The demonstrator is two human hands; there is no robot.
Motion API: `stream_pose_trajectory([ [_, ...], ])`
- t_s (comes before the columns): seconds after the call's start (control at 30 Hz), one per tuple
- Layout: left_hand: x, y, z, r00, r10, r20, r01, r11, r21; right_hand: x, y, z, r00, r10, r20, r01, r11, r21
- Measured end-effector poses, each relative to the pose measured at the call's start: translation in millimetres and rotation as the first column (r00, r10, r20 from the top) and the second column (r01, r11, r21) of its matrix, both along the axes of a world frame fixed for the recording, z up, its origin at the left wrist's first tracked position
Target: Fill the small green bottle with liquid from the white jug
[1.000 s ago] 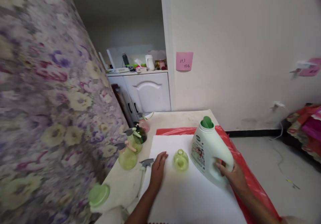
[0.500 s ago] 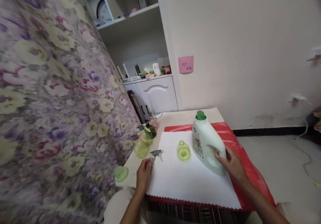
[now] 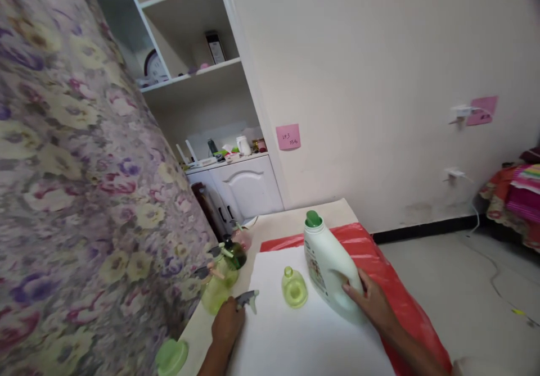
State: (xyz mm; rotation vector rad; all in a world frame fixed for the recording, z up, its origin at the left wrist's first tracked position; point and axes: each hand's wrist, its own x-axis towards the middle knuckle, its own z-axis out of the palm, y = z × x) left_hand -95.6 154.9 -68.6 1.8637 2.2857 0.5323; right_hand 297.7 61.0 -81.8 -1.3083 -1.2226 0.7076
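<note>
Here: right hand (image 3: 371,303) grips smooth white plastic jug (image 3: 331,269); left hand (image 3: 226,324) clasps grey sprayer head (image 3: 247,300).

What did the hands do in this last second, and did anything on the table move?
The left hand left the white sheet beside the small green bottle, moved left and took hold of the grey spray head. The right hand kept its grip on the handle of the white jug, which stayed upright. The small green bottle and the green cap did not move.
</note>
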Motion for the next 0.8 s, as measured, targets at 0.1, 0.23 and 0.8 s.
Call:
stream_pose_trajectory([
  [0.1,-4.4,-0.4,11.8,0.997,0.025,0.073,-0.025,1.0,0.01,0.5,0.7,-0.4,1.0,0.018,-0.015,-0.018,1.0,-0.002],
  [0.23,-10.4,-7.8,35.2,0.949,0.052,0.311,-0.066,0.997,0.036,0.8,-0.4,0.6,0.999,0.042,-0.033,-0.042,0.999,-0.001],
  [0.8,173.0,5.1,214.7,-0.086,-0.431,0.898,0.174,0.881,0.439,0.4,-0.6,6.3,0.997,0.064,-0.048,-0.063,0.997,0.038],
])
